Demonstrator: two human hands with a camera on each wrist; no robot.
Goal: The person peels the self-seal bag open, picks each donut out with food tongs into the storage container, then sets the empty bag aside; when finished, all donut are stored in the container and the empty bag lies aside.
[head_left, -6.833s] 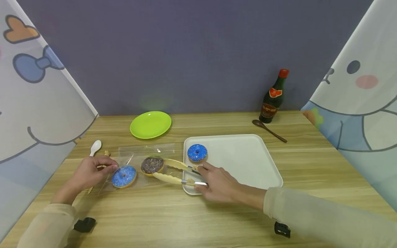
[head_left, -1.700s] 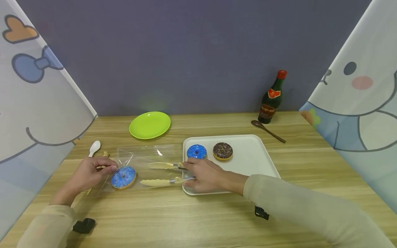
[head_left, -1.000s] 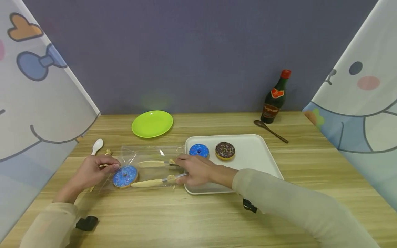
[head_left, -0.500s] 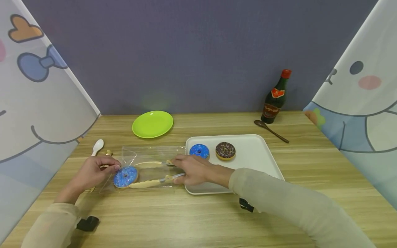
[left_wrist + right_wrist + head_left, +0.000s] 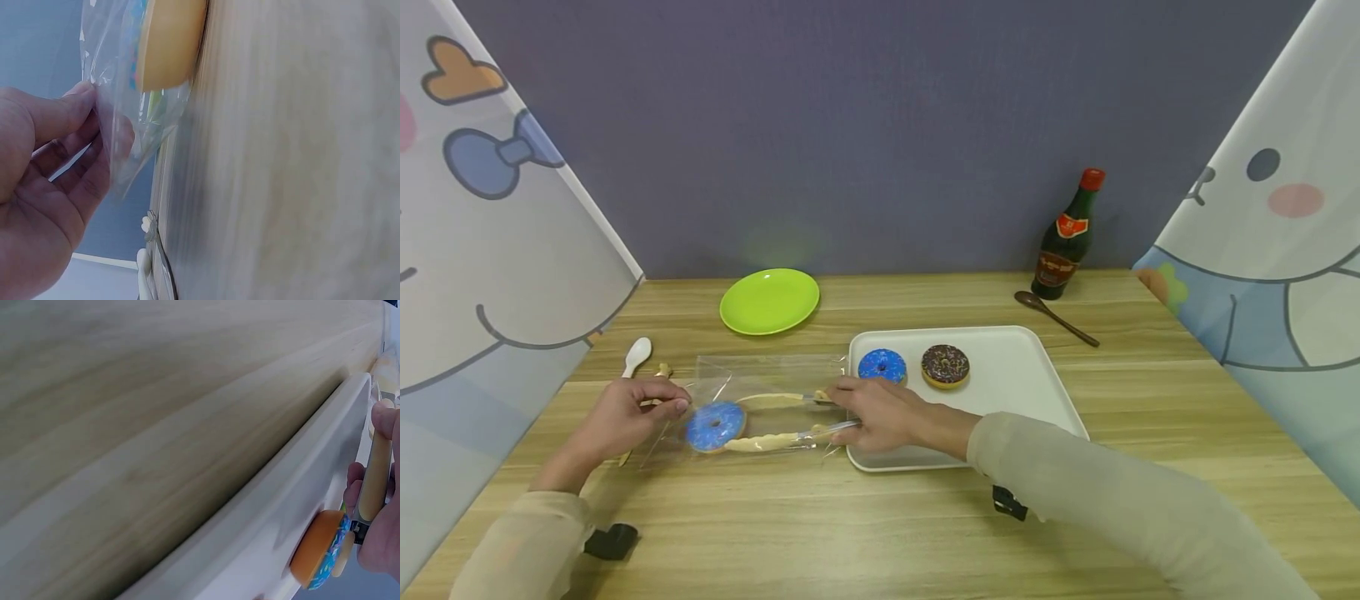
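Note:
My left hand (image 5: 628, 417) pinches the near left corner of a clear plastic bag (image 5: 782, 375) between thumb and fingers. Inside the bag lies a donut with blue icing (image 5: 703, 437); its tan side shows through the film in the left wrist view. With my right hand (image 5: 883, 417) I grip a pair of tongs (image 5: 763, 442), whose cream scalloped arms reach into the bag with their tips at either side of this donut. Another blue donut (image 5: 871, 361) and a chocolate donut with sprinkles (image 5: 936, 363) sit on the white tray (image 5: 1015, 400), under and behind my right hand.
Behind the bag is a green plate (image 5: 769, 302). A dark bottle with a red cap (image 5: 1060, 242) and a brown wooden spoon (image 5: 1060, 321) stand and lie at the back right. Beside my left hand lies a white spoon (image 5: 637, 353), with a thin gold-coloured utensil (image 5: 663, 369) partly hidden.
The chocolate donut has gone from the bag to the tray. My right hand brought the tongs left into the bag, and the bagged blue donut has just slid slightly right. My left hand stayed put.

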